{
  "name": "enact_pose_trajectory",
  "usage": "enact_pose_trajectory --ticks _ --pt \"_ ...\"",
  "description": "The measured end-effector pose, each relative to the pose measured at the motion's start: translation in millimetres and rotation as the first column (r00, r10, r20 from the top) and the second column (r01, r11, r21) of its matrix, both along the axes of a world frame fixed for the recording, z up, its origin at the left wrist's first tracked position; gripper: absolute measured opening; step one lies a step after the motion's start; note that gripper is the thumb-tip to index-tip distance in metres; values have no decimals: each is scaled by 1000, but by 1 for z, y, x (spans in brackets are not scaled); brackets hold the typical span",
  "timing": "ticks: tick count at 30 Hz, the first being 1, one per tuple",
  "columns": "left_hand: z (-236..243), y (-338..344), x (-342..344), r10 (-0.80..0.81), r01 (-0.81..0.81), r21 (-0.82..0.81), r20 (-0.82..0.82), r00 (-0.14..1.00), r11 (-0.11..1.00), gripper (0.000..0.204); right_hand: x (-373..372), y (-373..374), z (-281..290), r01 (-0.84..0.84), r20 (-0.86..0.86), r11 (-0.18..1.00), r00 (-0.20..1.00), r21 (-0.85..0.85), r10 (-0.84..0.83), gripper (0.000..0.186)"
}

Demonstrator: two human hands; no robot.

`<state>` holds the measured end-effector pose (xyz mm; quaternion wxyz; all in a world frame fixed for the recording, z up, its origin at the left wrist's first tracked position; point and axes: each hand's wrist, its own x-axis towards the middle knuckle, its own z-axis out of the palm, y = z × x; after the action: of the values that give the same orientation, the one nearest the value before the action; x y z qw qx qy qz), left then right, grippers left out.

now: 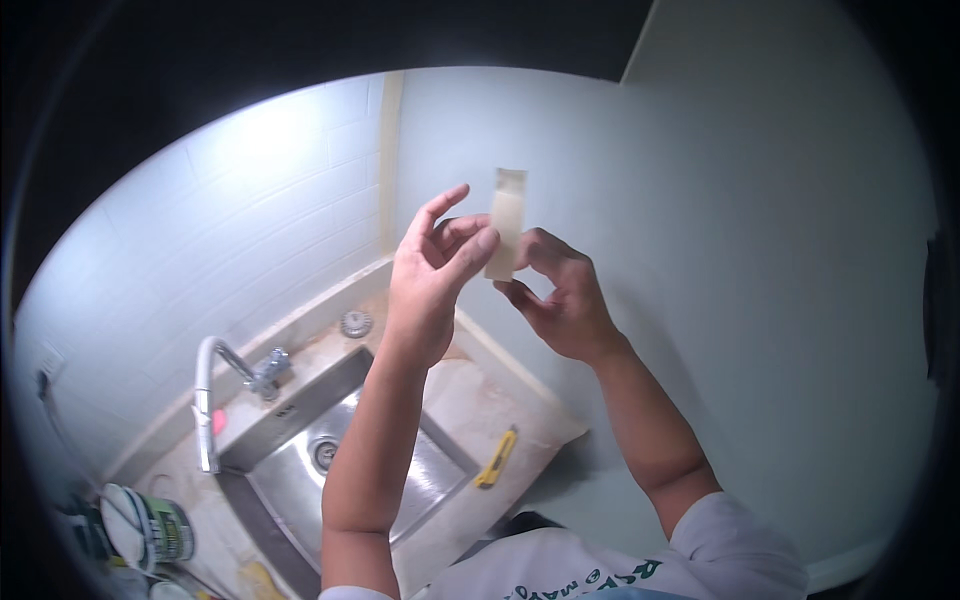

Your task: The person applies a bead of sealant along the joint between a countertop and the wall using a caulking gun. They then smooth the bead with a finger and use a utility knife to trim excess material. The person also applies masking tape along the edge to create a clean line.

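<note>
A short, pale beige strip of what looks like masking tape (508, 208) is held upright in front of the wall, above the counter corner. My left hand (422, 280) pinches its left edge between thumb and a finger, with the index finger raised. My right hand (572, 305) has its thumb and curled fingers at the strip's lower right end. Part of that grip is turned away from view. The strip's top end stands free, above both hands. A similar beige band (388, 160) runs down the wall corner behind them.
Below my arms is a steel sink (450, 455) with a curved faucet (205, 390) at its left. On the counter (465, 390) lie a yellow utility knife (496, 458) and a round drain strainer (356, 323). Tubs (150, 525) crowd the lower left. A dark panel (480, 35) overhangs the top.
</note>
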<state>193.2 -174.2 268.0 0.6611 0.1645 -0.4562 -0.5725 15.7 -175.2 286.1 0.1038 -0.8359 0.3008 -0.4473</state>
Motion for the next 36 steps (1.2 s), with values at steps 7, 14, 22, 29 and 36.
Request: enact_pose_trajectory --ticks 7,14,22,29,36 --pt "16 22 21 264 -254 -85 476 839 963 40 30 -24 -44 -229 368 969 912 96 179 16" --pt "20 2 32 333 -419 -32 666 668 907 55 29 -41 -85 -316 471 947 845 55 254 15" --pt "19 -70 46 -31 -46 125 555 831 991 46 -25 -58 -68 -178 172 984 969 -11 178 22" --pt "-28 -103 13 -264 268 32 304 915 963 25 -62 -27 -38 -1 -248 1000 969 -30 -7 33" --pt "-87 -95 -54 -449 452 -175 61 892 875 39 -109 15 -17 84 -605 992 787 -90 -121 38"
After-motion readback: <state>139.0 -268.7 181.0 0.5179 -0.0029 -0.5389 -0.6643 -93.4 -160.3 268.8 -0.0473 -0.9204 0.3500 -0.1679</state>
